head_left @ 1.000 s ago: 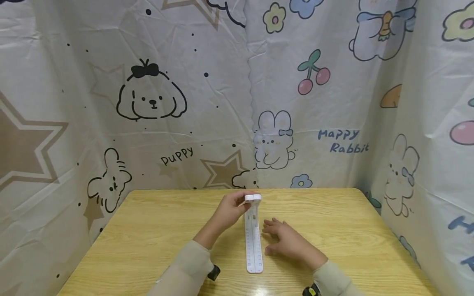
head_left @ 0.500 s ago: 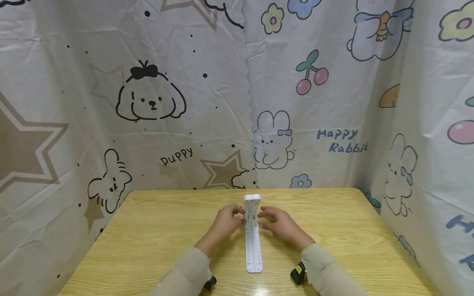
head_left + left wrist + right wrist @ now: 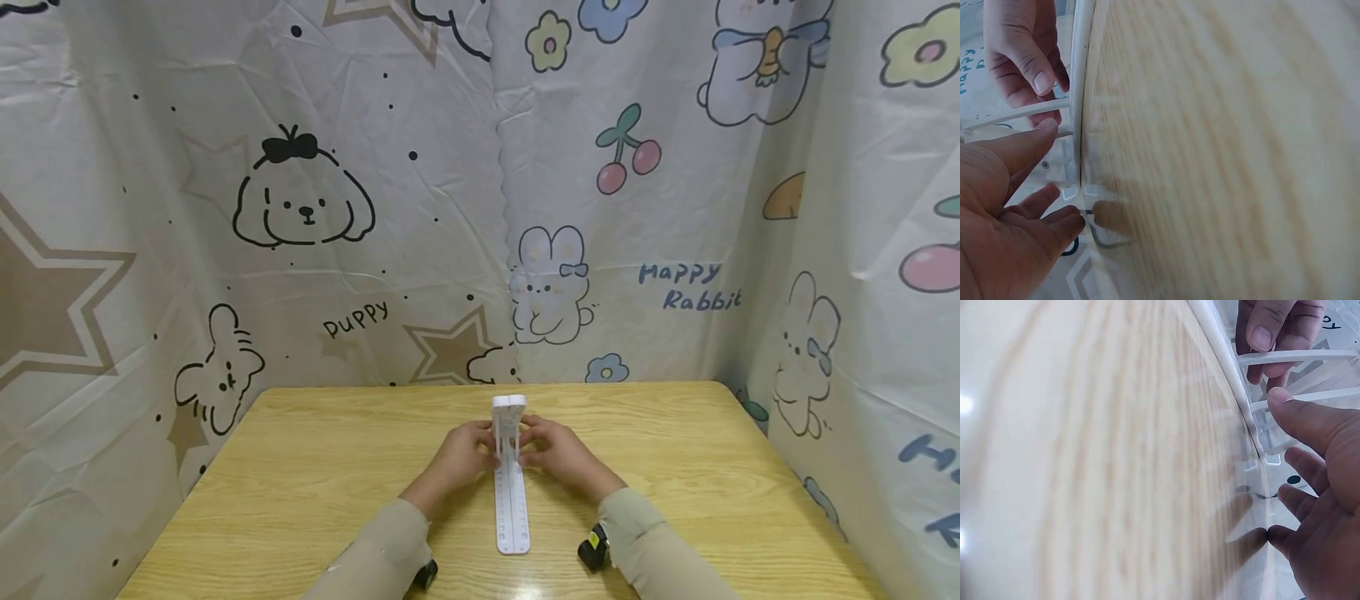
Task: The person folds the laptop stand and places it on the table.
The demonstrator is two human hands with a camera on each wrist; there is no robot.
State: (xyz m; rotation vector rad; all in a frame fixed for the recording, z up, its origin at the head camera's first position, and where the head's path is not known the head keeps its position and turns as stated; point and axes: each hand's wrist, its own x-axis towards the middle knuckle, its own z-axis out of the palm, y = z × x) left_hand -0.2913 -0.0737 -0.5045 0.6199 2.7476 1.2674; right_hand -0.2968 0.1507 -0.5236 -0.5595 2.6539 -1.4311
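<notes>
- A white ruler-like device (image 3: pixel 512 492) lies lengthwise at the middle of the wooden bench (image 3: pixel 300 483), its far end raised into an upright part.
- The left hand (image 3: pixel 459 454) and right hand (image 3: pixel 558 450) meet at that upright part, fingers pinching it from either side.
- Wrist views show thumbs on thin white bars.
- Judging by this, the adjusting is under way; nothing looks finished.

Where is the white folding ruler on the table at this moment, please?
In the head view the white folding ruler lies mid-table, pointing away from the person, its raised far end between the left hand and right hand.
</notes>
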